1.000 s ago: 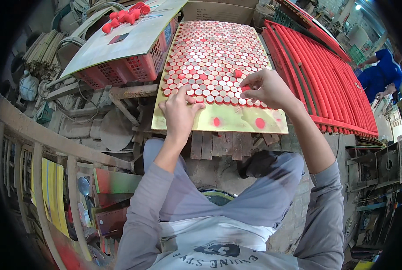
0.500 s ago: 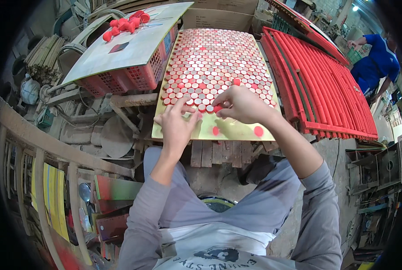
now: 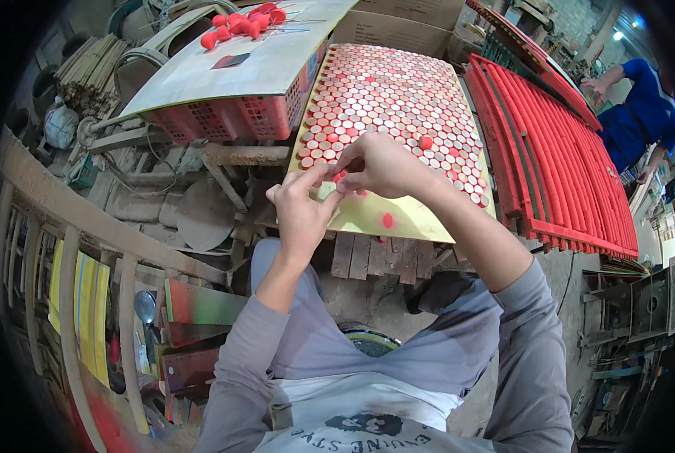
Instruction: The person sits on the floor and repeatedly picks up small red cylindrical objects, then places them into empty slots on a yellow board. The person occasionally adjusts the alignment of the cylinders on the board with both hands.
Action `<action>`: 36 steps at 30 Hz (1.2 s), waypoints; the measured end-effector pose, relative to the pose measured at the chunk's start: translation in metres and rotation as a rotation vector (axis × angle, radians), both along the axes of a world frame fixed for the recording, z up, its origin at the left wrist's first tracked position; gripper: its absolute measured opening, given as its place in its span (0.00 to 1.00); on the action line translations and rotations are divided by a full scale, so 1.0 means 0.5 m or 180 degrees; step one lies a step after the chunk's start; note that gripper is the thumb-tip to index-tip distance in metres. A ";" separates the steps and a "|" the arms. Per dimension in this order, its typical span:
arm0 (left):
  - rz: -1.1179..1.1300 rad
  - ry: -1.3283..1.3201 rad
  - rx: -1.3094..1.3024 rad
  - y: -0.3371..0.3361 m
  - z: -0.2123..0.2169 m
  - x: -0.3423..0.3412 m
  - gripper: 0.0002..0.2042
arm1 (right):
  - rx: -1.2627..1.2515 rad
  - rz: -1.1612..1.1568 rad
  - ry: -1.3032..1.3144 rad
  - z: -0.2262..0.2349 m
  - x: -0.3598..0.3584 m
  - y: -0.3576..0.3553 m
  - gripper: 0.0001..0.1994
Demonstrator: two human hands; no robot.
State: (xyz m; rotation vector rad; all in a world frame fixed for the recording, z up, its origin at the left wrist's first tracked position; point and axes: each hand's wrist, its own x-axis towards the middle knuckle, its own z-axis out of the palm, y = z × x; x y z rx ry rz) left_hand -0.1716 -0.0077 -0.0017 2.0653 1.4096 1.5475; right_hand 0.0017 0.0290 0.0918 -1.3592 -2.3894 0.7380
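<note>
Many small round discs (image 3: 398,98) with red sides and pale tops lie packed in rows on a yellow board (image 3: 413,219). At the board's near left, my right hand (image 3: 386,167) is closed, its bent fingers and thumb pinching a small red disc (image 3: 339,176). Close against it, my left hand (image 3: 301,215) has its thumb and forefinger drawn toward the same spot. What lies between the left fingertips is hidden by the meeting hands. One red piece (image 3: 426,142) sits on top of the packed discs, right of my right hand.
At left, a pale panel (image 3: 277,64) bearing several red cone-shaped pieces (image 3: 254,23) rests on a red plastic crate (image 3: 231,117). Red-painted slats (image 3: 560,151) lie at right. Beyond them stands a person in blue (image 3: 643,113). A wooden railing (image 3: 118,234) runs along my left.
My right hand has moved left along the near edge of the discs and now meets my left hand. The whole view has shifted slightly, so the board appears further right.
</note>
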 end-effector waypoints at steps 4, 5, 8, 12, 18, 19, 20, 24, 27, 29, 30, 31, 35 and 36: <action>0.0004 0.0167 0.0400 -0.002 0.003 0.005 0.17 | -0.0185 -0.0115 0.0123 0.000 0.005 0.005 0.12; 0.0003 0.0100 0.0296 -0.001 0.003 0.008 0.16 | -0.0336 -0.0164 0.0139 0.003 0.003 0.006 0.12; 0.0008 -0.0038 0.0072 0.012 0.001 0.017 0.14 | -0.0248 -0.0411 0.0285 0.000 0.025 0.029 0.12; 0.0049 0.0153 -0.0038 0.021 -0.023 0.023 0.12 | -0.0440 -0.0513 0.0629 0.007 0.060 0.047 0.08; 0.0003 0.0374 -0.0367 0.014 -0.036 0.034 0.12 | -0.0528 -0.0651 0.0574 -0.008 0.084 0.049 0.09; -0.0010 0.0397 -0.0381 0.017 -0.039 0.038 0.12 | -0.0474 -0.0661 0.0630 -0.013 0.091 0.047 0.09; 0.0057 0.0402 -0.0307 0.017 -0.039 0.039 0.14 | -0.0420 -0.0668 0.0684 -0.020 0.098 0.045 0.09; 0.0287 0.0472 -0.0410 0.000 -0.027 0.030 0.22 | -0.0441 -0.0736 0.0747 -0.026 0.107 0.036 0.10; 0.0331 0.0581 -0.0502 0.002 -0.024 0.029 0.27 | -0.0521 -0.0746 0.0765 -0.025 0.113 0.035 0.10; 0.0349 0.0618 -0.0439 0.013 -0.022 0.036 0.28 | -0.0503 -0.0757 0.0773 -0.021 0.111 0.035 0.10; 0.0356 0.0622 -0.0397 0.017 -0.020 0.040 0.28 | -0.0473 -0.0720 0.0721 -0.020 0.107 0.033 0.10; 0.0355 0.0616 -0.0354 0.022 -0.022 0.044 0.27 | -0.0441 -0.0692 0.0659 -0.021 0.105 0.030 0.11; 0.0037 0.0179 -0.0604 0.028 -0.027 0.043 0.27 | -0.0306 -0.0621 0.0410 -0.025 0.097 0.029 0.12; 0.0042 0.0170 -0.0615 0.027 -0.026 0.042 0.26 | -0.0313 -0.0641 0.0482 -0.023 0.095 0.027 0.12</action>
